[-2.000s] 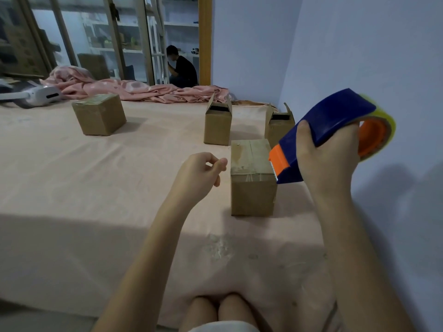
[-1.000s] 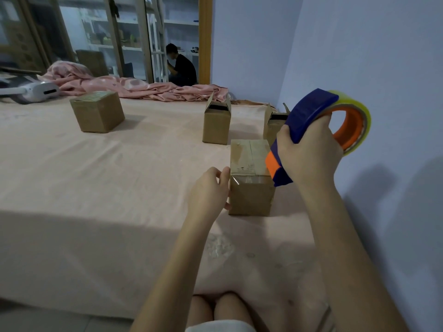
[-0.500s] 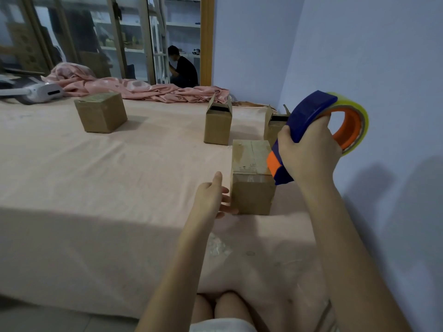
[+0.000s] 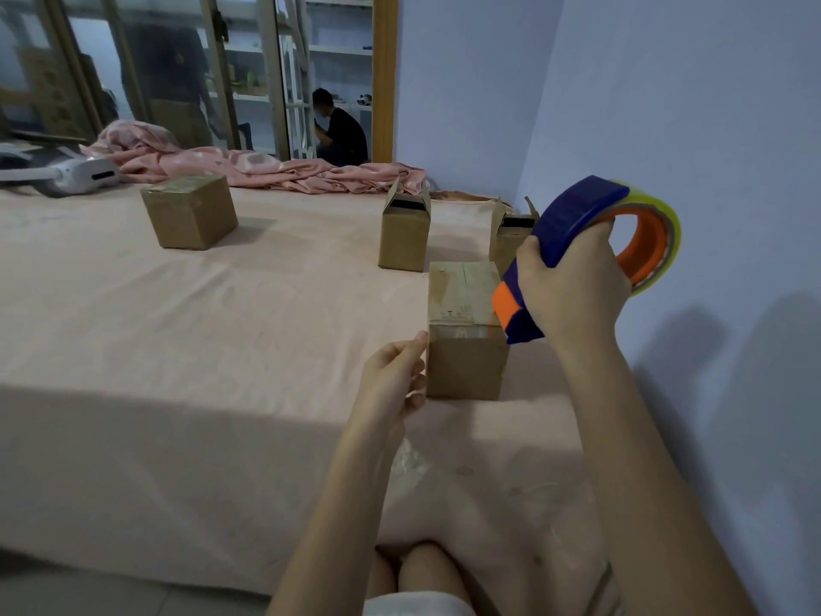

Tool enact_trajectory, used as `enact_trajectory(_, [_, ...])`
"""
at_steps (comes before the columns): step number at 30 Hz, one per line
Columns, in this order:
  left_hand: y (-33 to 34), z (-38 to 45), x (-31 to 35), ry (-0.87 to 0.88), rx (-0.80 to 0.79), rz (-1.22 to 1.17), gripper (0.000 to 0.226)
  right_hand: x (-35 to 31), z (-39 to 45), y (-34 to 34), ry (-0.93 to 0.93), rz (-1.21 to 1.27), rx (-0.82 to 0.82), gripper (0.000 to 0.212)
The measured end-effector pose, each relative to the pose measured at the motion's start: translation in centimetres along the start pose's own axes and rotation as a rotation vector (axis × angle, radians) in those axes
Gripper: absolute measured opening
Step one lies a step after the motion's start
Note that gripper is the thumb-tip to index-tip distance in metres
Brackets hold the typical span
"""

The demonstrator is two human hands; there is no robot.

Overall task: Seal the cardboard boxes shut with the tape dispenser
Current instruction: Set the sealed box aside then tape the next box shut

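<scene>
A small cardboard box (image 4: pixel 464 331) stands near the bed's front right, its top flaps down and clear tape across its front top edge. My left hand (image 4: pixel 393 380) touches the box's left front edge with relaxed fingers. My right hand (image 4: pixel 571 291) grips a blue and orange tape dispenser (image 4: pixel 577 242) with a clear yellowish roll, held at the box's upper right corner. Two more boxes with flaps up stand behind: one in the middle (image 4: pixel 404 235), one by the wall (image 4: pixel 511 242). A closed box (image 4: pixel 189 211) sits far left.
The boxes stand on a bed with a pink sheet (image 4: pixel 222 326). A crumpled pink blanket (image 4: pixel 266 164) lies along its far edge, with a white device (image 4: pixel 84 173) at the far left. A blue wall (image 4: pixel 688 126) runs close on the right. A person (image 4: pixel 340 131) sits beyond the glass doors.
My left hand came forward from mid-air to the left front edge of the near box. My right hand lowered the dispenser toward the box's right top corner.
</scene>
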State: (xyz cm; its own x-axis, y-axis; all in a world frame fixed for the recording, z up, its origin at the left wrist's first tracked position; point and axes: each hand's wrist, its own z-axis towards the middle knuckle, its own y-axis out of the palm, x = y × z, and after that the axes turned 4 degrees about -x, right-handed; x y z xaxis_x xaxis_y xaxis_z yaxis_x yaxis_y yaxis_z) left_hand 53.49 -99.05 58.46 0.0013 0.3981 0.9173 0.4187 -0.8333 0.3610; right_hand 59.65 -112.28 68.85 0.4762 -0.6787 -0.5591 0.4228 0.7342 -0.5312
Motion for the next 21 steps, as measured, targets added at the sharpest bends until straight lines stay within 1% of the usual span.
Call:
enact_trajectory(2, [0.2,-0.2,-0.5,0.069,0.109,0.117,0.017,0.0,0.0,0.0,0.001,-0.002,0.000,0.045])
enact_trajectory(4, [0.3,-0.4,-1.2,0.264,0.257,0.215,0.017,0.0,0.0,0.0,0.002,-0.005,-0.001,0.044])
enact_trajectory(5, [0.5,-0.8,-1.4,0.360,0.257,0.237,0.022,0.0,0.0,0.0,-0.001,-0.002,0.000,0.044])
enact_trajectory(6, [0.8,-1.2,-1.5,0.421,0.203,0.248,0.030,-0.1,0.0,0.1,-0.004,0.001,0.003,0.044])
enact_trajectory(7, [1.3,-1.6,-1.7,0.445,0.122,0.249,0.039,-0.1,0.0,0.1,-0.006,0.000,0.004,0.044])
enact_trajectory(9, [2.3,-2.3,-2.3,0.429,-0.019,0.252,0.056,0.0,0.0,0.2,-0.005,-0.003,0.004,0.045])
enact_trajectory(11, [3.0,-2.8,-3.4,0.417,-0.070,0.264,0.072,0.0,0.0,0.2,-0.011,0.002,0.007,0.046])
enact_trajectory(13, [3.1,-3.2,-4.2,0.395,-0.066,0.285,0.073,0.1,0.0,0.3,-0.012,0.003,0.010,0.046])
enact_trajectory(15, [2.5,-3.4,-4.6,0.377,-0.062,0.330,0.066,0.2,0.1,0.3,-0.009,0.009,0.012,0.045])
enact_trajectory(16, [2.1,-3.4,-4.5,0.391,-0.048,0.379,0.062,0.3,0.1,0.3,-0.007,0.015,0.013,0.044])
enact_trajectory(18, [1.5,-3.4,-3.5,0.484,0.059,0.550,0.060,0.3,0.1,0.3,-0.003,0.022,0.019,0.043])
enact_trajectory(20, [1.6,-3.2,-1.6,0.714,0.176,0.826,0.063,0.3,0.1,0.4,-0.008,0.026,0.027,0.043])
enact_trajectory(21, [1.9,-3.0,-0.8,0.838,0.183,0.980,0.061,0.4,0.1,0.4,-0.012,0.027,0.031,0.043])
